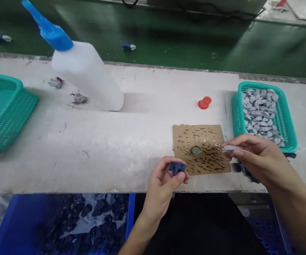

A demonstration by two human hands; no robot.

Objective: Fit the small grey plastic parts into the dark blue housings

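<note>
My left hand (163,182) pinches a small dark blue plastic part (176,167) at the near edge of the table. A small grey part (229,148) sits between the fingertips of my right hand (250,154). Both hands hover beside a brown cardboard square (216,132) streaked with glue marks, with a small round cap (196,151) of glue at its centre. Right of the card, a teal basket (288,117) holds several grey parts (260,113).
A large white squeeze bottle (86,72) with a blue nozzle stands at the back left. A red cap (204,102) lies behind the card. Another teal basket (1,109) sits far left. A blue bin (22,223) of dark parts is below the table edge.
</note>
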